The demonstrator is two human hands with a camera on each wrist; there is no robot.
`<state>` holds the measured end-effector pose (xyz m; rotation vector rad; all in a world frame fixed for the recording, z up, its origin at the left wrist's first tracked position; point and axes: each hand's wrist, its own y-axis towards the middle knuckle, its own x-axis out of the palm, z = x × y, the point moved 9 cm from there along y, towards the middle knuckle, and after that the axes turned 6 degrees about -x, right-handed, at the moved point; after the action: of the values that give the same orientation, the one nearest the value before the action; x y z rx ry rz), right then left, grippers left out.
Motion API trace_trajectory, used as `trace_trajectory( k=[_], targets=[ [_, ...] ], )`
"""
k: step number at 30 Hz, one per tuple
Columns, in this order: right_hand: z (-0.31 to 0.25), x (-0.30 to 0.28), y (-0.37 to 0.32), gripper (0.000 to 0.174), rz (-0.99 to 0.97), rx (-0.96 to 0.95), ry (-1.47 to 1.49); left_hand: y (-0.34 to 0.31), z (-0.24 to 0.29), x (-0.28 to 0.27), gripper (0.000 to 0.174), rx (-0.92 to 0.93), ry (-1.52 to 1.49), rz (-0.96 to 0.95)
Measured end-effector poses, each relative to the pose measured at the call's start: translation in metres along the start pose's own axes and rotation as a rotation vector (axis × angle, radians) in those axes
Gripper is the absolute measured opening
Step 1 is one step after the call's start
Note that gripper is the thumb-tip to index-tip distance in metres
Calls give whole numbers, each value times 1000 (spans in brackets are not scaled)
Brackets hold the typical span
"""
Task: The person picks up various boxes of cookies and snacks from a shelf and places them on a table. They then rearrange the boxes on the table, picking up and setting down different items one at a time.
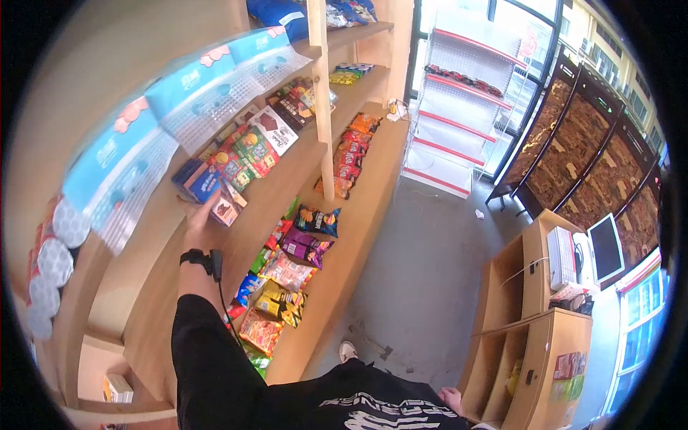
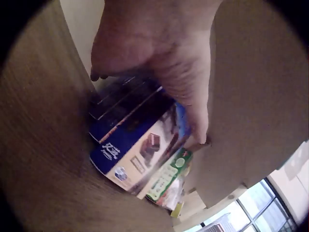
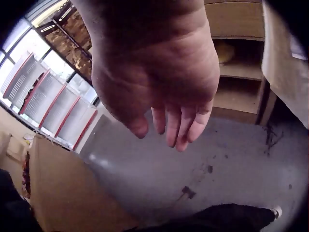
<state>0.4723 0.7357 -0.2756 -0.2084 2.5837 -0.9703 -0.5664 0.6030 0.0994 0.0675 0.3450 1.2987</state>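
Note:
My left hand (image 1: 197, 223) is at a small stack of dark-blue snack boxes (image 1: 197, 180) on the middle shelf. In the left wrist view the hand (image 2: 159, 53) spans the blue boxes (image 2: 128, 116), the thumb along one side and most fingers hidden behind them. The nearest box has a cream face with a brown chocolate-like picture. Beside it lies a green packet (image 2: 169, 176). My right hand (image 3: 164, 87) hangs low over the floor with loosely bent fingers and holds nothing; in the head view only a bit of this hand (image 1: 451, 400) shows by the clothing.
Green and red packets (image 1: 247, 154) and a white box (image 1: 276, 130) sit farther along the shelf. A wooden post (image 1: 322, 107) stands at its front. Bagged snacks (image 1: 290, 269) line the lower shelf. Across the grey floor (image 1: 401, 287) are a white rack (image 1: 459, 107) and wooden cabinets (image 1: 530, 358).

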Motion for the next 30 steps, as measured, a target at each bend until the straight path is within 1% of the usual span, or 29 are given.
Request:
trace_trajectory(
  k=[1, 2, 3, 4, 5, 6, 8, 9, 10, 12, 13, 14, 15, 16, 17, 18, 19, 20, 21, 22, 24, 26, 27, 28, 30],
  targets=[
    [-7, 4, 8, 32, 11, -2, 13, -8, -1, 4, 112, -100, -83, -30],
    [-17, 6, 18, 32, 13, 0, 5, -19, 7, 3, 112, -108, -83, -28],
    [-33, 10, 31, 32, -7, -14, 2, -55, 55, 16, 102, -169, -160, -126],
    [-49, 16, 41, 32, -32, -28, -2, -75, 81, 26, 93, -230, -235, -219],
    [-64, 20, 48, 32, -42, -26, -14, -67, 69, 22, 82, -177, -264, -174],
    [-79, 26, 54, 31, -75, -57, -27, -63, 58, 21, 82, -186, -256, -160],
    [-101, 34, 64, 30, -120, -83, -53, -57, 39, 19, 55, -204, -377, -127],
    [-108, 38, 68, 29, -124, -70, -96, -56, 43, 20, 50, -122, -436, -106],
    [-116, 42, 73, 27, -126, -59, -135, -57, 41, 14, 50, -124, -433, -96],
    [-127, 54, 81, 27, -167, -50, -166, -72, 21, 19, 69, -499, -568, -142],
    [-128, 60, 83, 27, -197, -37, -184, -87, 39, 17, 38, -421, -486, -125],
    [-128, 60, 96, 27, -177, -28, -166, -115, 62, 32, 40, -515, -665, -188],
    [-122, 66, 113, 27, -255, -31, -257, -128, 82, 14, 42, -477, -430, -84],
    [-118, 74, 122, 27, -336, -34, -343, -128, 74, -12, 43, -340, -271, -23],
    [-131, 79, 127, 27, -317, -105, -459, -135, 68, -34, 42, -203, -185, -16],
    [-148, 87, 136, 27, -297, -179, -581, -167, 85, -32, 45, -223, -239, -47],
    [-161, 101, 140, 30, -347, -213, -542, -207, 122, -27, 51, -152, -222, -28],
    [-185, 119, 147, 33, -397, -262, -507, -237, 119, -33, 58, -120, -272, -14],
    [-224, 138, 139, 37, -444, -292, -572, -275, 128, -24, 64, -102, -307, -18],
    [-266, 163, 129, 42, -498, -326, -642, -283, 115, -26, 64, -84, -318, -10],
    [-319, 219, 143, 50, -668, -369, -626, -321, 102, 20, 66, -236, -392, -107],
    [-382, 288, 141, 51, -841, -520, -579, -376, 92, 53, 69, -398, -442, -149],
    [-417, 322, 121, 55, -985, -544, -518, -408, 86, 71, 70, -481, -473, -151],
    [-451, 351, 86, 60, -1138, -554, -456, -443, 80, 90, 72, -564, -506, -146],
    [-497, 396, 2, 57, -1464, -481, -298, -506, 69, 136, 75, -723, -586, -122]
  ],
)
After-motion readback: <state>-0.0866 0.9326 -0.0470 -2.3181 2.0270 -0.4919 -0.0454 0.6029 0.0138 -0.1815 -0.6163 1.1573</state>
